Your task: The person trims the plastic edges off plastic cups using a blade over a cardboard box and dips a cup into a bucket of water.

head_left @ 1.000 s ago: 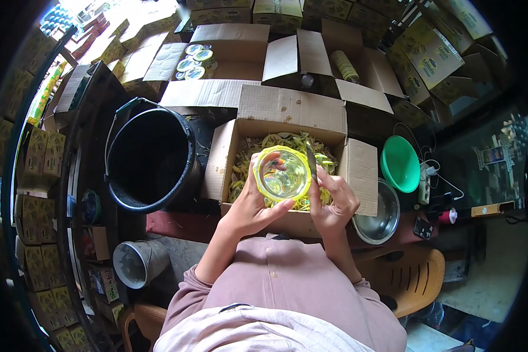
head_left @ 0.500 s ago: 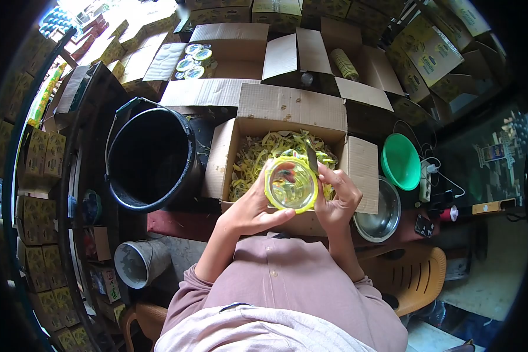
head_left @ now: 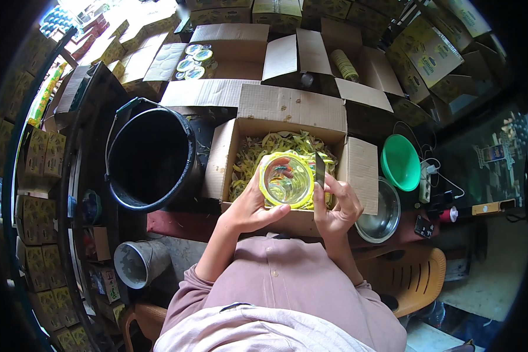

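My left hand is wrapped round a clear plastic cup with a yellow rim, its open mouth tilted up toward me. In my right hand is a dark, flat knife blade, pointing away from me beside the cup's right edge. My right fingers are closed on its lower end, so its handle is hidden. Both hands are above an open cardboard box filled with yellow-green plastic strips.
A black bucket stands left of the box. On the right are a green basin and a metal bowl. Behind, another carton holds sealed cups, and a further one holds a cup stack. A grey bucket sits lower left.
The cup has shifted slightly left and nearer me. My right hand has moved a little down and right, so the blade now stands apart from the cup's rim more than before.
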